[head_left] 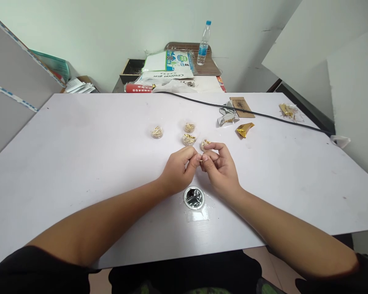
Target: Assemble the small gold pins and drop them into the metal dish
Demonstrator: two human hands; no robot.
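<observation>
Centre of the frame: left hand (pixel 178 169) and right hand (pixel 220 165) meet fingertip to fingertip, both pinched shut on a tiny gold piece (pixel 200 161), too small to identify. Just above the right hand sits a small gold pile (pixel 205 143); three more (pixel 189 139) (pixel 189 127) (pixel 156 132) lie further up. Below the hands, a round tin (pixel 194 197) rests on the white table (pixel 79 143). Upper right, a gold wrapper (pixel 244 129) and a black cable (pixel 263 116).

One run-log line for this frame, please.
left hand: pinching small gold piece | right hand: same pinch | small gold piles behind | round metal dish near wrists
</observation>
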